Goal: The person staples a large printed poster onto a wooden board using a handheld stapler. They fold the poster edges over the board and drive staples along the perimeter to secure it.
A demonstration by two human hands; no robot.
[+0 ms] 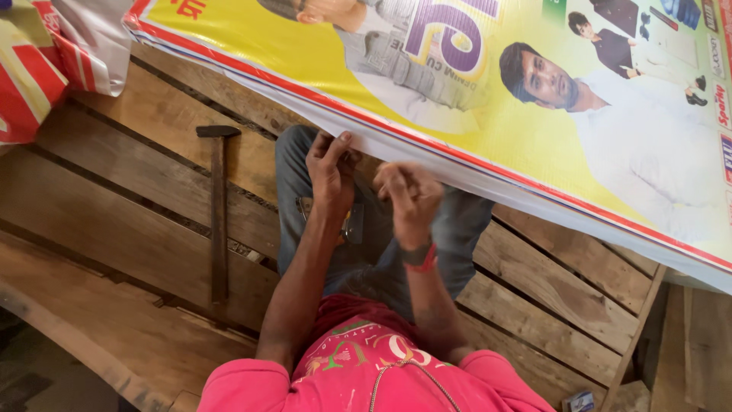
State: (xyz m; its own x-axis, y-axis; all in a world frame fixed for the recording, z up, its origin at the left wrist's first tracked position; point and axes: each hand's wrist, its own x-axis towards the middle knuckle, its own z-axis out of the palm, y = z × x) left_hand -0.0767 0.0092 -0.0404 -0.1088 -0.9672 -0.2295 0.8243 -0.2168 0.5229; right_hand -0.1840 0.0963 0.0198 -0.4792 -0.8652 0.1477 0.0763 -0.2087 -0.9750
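Observation:
A large yellow printed banner (488, 84) with a red border, stretched over a frame, lies tilted above my lap. My left hand (329, 164) pinches the banner's lower edge, fingers curled over the red border. My right hand (412, 194), blurred and with a dark-and-red band at the wrist, is closed just under that same edge, a hand's width to the right; whether it holds anything small I cannot tell. A small metallic object (349, 223) rests on my jeans below the hands.
A hammer (218, 206) with a long wooden handle lies on the wooden plank platform (130, 229) to my left. Folded red-and-white banner material (46, 53) sits at the top left. A small box (579, 400) lies at the bottom right.

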